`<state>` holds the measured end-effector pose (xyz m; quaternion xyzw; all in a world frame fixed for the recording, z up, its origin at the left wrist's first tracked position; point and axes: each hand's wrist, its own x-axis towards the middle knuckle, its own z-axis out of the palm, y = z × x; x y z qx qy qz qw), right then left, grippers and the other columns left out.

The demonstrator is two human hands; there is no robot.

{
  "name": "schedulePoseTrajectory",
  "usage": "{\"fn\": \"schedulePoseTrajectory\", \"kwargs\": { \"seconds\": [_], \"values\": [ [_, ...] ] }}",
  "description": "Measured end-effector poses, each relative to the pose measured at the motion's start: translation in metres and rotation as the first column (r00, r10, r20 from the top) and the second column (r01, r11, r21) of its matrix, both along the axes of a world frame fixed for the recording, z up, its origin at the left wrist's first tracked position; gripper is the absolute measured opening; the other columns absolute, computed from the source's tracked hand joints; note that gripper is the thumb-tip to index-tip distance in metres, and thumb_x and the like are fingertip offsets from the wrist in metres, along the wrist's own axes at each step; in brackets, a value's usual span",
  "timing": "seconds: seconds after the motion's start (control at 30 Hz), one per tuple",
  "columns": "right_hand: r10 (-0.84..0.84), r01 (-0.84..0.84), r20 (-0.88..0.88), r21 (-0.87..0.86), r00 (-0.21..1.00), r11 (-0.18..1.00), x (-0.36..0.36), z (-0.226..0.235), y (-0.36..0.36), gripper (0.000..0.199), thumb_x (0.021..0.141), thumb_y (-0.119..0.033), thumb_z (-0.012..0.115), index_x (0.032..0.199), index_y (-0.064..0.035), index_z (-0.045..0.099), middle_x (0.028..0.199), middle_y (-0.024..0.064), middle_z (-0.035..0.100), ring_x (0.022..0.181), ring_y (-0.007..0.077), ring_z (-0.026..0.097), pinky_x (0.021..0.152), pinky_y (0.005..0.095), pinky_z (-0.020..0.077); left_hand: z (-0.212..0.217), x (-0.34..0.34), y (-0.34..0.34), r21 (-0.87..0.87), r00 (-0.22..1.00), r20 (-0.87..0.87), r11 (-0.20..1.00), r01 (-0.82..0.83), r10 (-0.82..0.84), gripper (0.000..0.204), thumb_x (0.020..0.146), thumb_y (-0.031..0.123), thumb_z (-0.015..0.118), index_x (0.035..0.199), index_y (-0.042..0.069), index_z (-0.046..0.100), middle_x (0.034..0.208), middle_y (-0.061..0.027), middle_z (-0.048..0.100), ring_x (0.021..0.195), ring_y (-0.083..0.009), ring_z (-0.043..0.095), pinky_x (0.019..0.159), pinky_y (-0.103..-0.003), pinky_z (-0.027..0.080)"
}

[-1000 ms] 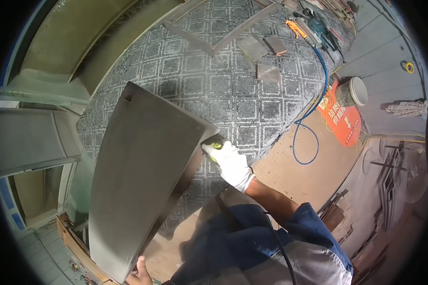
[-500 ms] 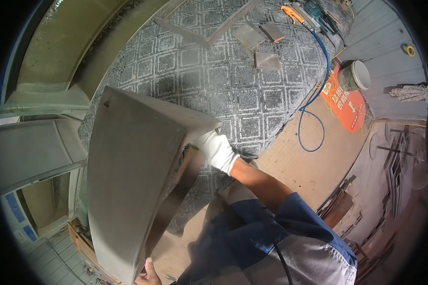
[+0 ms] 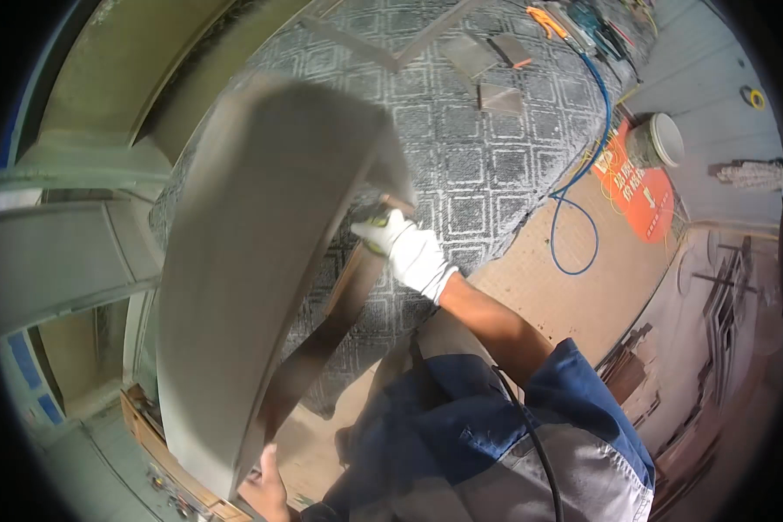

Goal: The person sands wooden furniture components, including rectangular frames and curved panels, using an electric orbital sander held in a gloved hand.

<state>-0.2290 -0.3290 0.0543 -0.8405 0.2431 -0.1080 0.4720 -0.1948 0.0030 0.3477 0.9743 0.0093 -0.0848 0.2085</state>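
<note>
A large grey-brown boxlike panel [image 3: 235,261] with raised sides stands tilted at the left, its open side facing me. My bare left hand [image 3: 265,489] grips its near lower edge, thumb showing and the other fingers partly hidden. In a white glove, my right hand [image 3: 416,257] is closed beside the panel's far open end. A dark and yellow-green patch shows at its fingers; what they hold, I cannot make out. Just above the glove is a small reddish-brown edge [image 3: 398,204].
A patterned grey carpet [image 3: 478,191] covers the work surface. On it lie a metal frame [image 3: 396,61], small blocks [image 3: 501,99] and an orange air gun [image 3: 548,22] with a blue hose [image 3: 604,96]. A bucket [image 3: 661,139] stands at the right near a red printed sheet [image 3: 648,204].
The panel has tilted, its far end rising and blurring. My right hand has shifted slightly right and now shows beside the open end. My left hand keeps its hold on the near edge.
</note>
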Motion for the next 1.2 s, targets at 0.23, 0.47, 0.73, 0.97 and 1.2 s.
{"fn": "schedulePoseTrajectory", "kwargs": {
  "seconds": [0.23, 0.47, 0.73, 0.97, 1.2],
  "values": [
    [0.121, -0.190, -0.298, -0.214, 0.947, 0.958, -0.004, 0.021, 0.109, 0.038, 0.105, -0.023, 0.056, 0.142, -0.0298, 0.063, 0.115, 0.0220, 0.061, 0.096, 0.0395, 0.070, 0.085, 0.0465, 0.0583, -0.070, 0.027, 0.017, -0.162, 0.940, -0.066, 0.934, 0.320, -0.334, 0.054, 0.085, 0.007, 0.085, 0.133, -0.006, 0.063, 0.134, -0.0175, 0.068, 0.120, -0.0268, 0.063, 0.107, -0.037, 0.047],
    [-0.105, 0.086, -0.085, -0.205, 0.991, 0.975, -0.020, 0.018, 0.093, 0.033, 0.106, -0.025, 0.050, 0.136, -0.0267, 0.063, 0.118, 0.0255, 0.060, 0.097, 0.0453, 0.068, 0.087, 0.0501, 0.0569, -0.217, 0.064, 0.019, -0.237, 0.646, 0.279, 0.601, 0.763, -0.711, 0.068, 0.084, 0.012, 0.086, 0.142, -0.004, 0.054, 0.139, -0.0171, 0.060, 0.130, -0.0313, 0.056, 0.112, -0.043, 0.043],
    [-0.051, 0.025, -0.146, -0.175, 0.988, 0.984, -0.113, 0.080, 0.026, 0.067, 0.088, -0.035, 0.074, 0.151, -0.0282, 0.051, 0.118, 0.0252, 0.059, 0.093, 0.0439, 0.069, 0.086, 0.0464, 0.0591, -0.105, 0.068, -0.045, -0.341, 0.604, 0.571, 0.508, 0.791, -0.556, 0.076, 0.076, 0.042, 0.086, 0.129, -0.006, 0.061, 0.111, -0.0174, 0.070, 0.100, -0.0298, 0.070, 0.089, -0.040, 0.055],
    [0.034, -0.040, -0.201, -0.023, 0.979, 0.999, -0.097, 0.108, 0.073, 0.058, 0.091, -0.042, 0.076, 0.146, -0.0317, 0.060, 0.118, 0.0257, 0.059, 0.089, 0.0441, 0.071, 0.078, 0.0460, 0.0602, -0.040, 0.069, -0.164, -0.051, 0.431, 0.420, 0.453, 0.890, -0.799, 0.063, 0.072, 0.040, 0.089, 0.114, -0.001, 0.070, 0.090, -0.0211, 0.072, 0.080, -0.0398, 0.072, 0.073, -0.045, 0.058],
    [-0.258, 0.218, -0.121, -0.274, 0.958, 0.937, -0.025, 0.037, 0.060, 0.040, 0.094, -0.028, 0.070, 0.130, -0.0123, 0.066, 0.112, 0.0253, 0.066, 0.090, 0.0408, 0.070, 0.078, 0.0478, 0.0590, -0.070, 0.082, -0.161, -0.034, 0.529, 0.219, 0.536, 0.844, -0.820, 0.075, 0.078, 0.043, 0.087, 0.137, 0.004, 0.061, 0.124, -0.0210, 0.070, 0.111, -0.0408, 0.069, 0.095, -0.049, 0.056]
  ]
}}
